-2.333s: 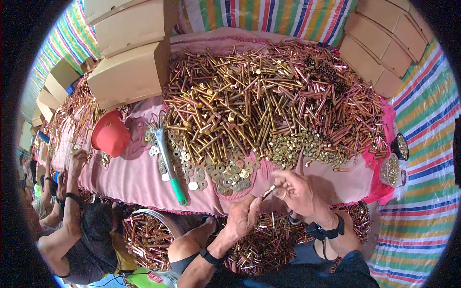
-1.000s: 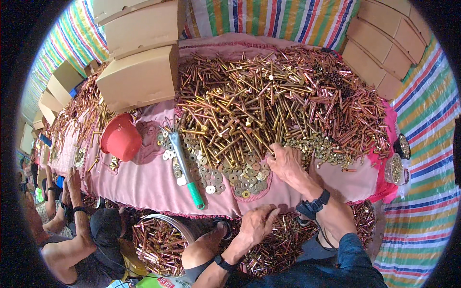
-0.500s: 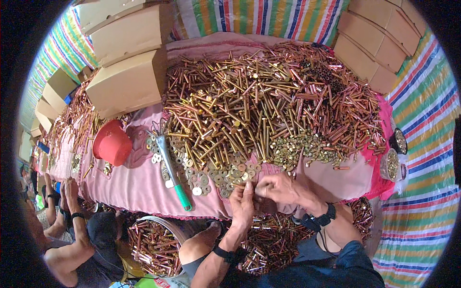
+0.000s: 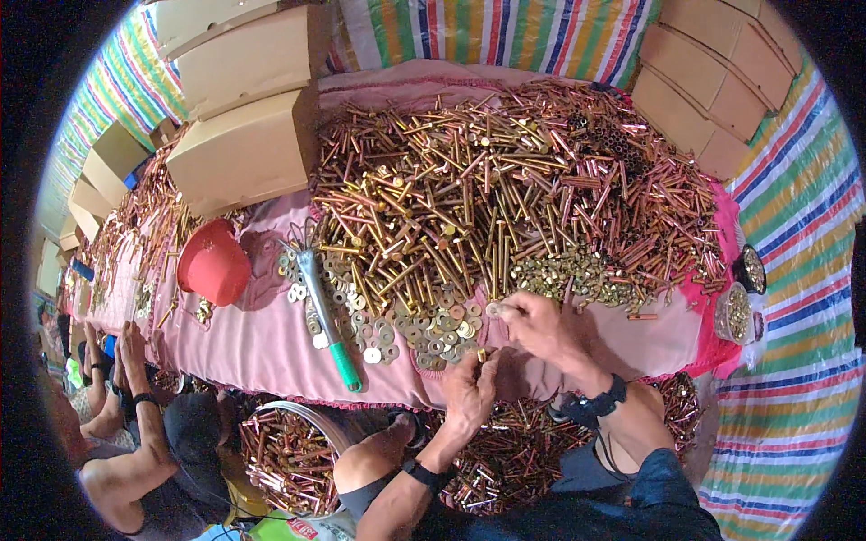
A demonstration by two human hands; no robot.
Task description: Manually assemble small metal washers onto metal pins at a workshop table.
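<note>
We see the left hand (image 4: 467,392) pinching a gold-ended bolt (image 4: 482,355) over the near edge of the pink cloth (image 4: 262,361), its tip exposed, apparently for access; the grip hides its shank. The right hand (image 4: 538,326) pinches a partly covered washer (image 4: 492,308) farther in. Loose washers (image 4: 433,332) lie toward that edge, presumably for short reach.

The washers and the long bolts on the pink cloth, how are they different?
The washers are flat rings, while the bolts are long rods. The washers make a low patch toward the front of the pink cloth; the bolts make a bigger, taller heap behind. Both look metallic and lie loose and jumbled.
</note>
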